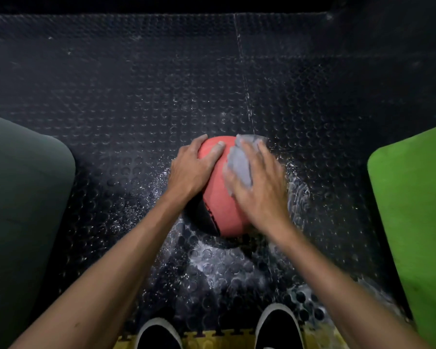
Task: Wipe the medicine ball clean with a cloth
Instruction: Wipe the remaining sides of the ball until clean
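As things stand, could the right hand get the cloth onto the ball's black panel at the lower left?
Probably yes: the right hand presses the cloth on the ball itself, and the black panel lies uncovered below the left hand.

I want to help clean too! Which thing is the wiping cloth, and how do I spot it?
Look at the studded black floor mat, then the red medicine ball in its middle. The cloth is the crumpled pale grey bundle under the right hand, pressed on the ball's right side: the only soft, wrinkly thing there.
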